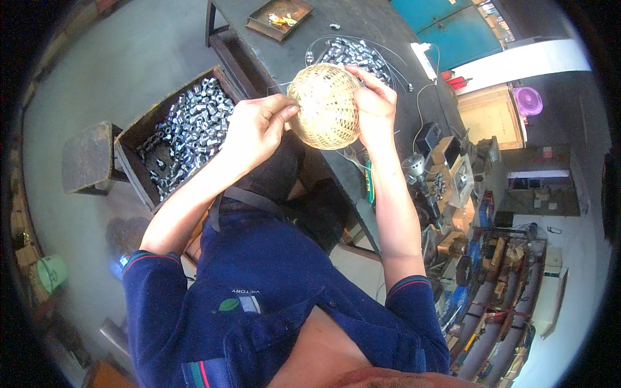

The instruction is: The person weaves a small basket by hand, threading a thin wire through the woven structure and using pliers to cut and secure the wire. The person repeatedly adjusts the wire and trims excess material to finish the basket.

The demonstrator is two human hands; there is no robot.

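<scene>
A small round woven basket (326, 109), straw-coloured, is held up between my two hands above the dark table's edge. My left hand (257, 128) pinches its left side with thumb and fingers, and a thin wire stands out near those fingers. My right hand (376, 104) grips the basket's right rim, fingers over the top. Behind the basket, a pile of metal nuts or fittings (356, 53) lies on the table, with loops of thin wire around it. The basket hides part of the pile. A green-handled tool (369, 179) lies beside my right forearm.
A metal-edged box (128, 150) full of metal fittings stands left of my left forearm, beside a stool (89, 155). A shallow tray (264, 26) with small yellow items sits at the table's far end. A power strip (423, 60), a drill-like machine (415, 167) and boxes are at right.
</scene>
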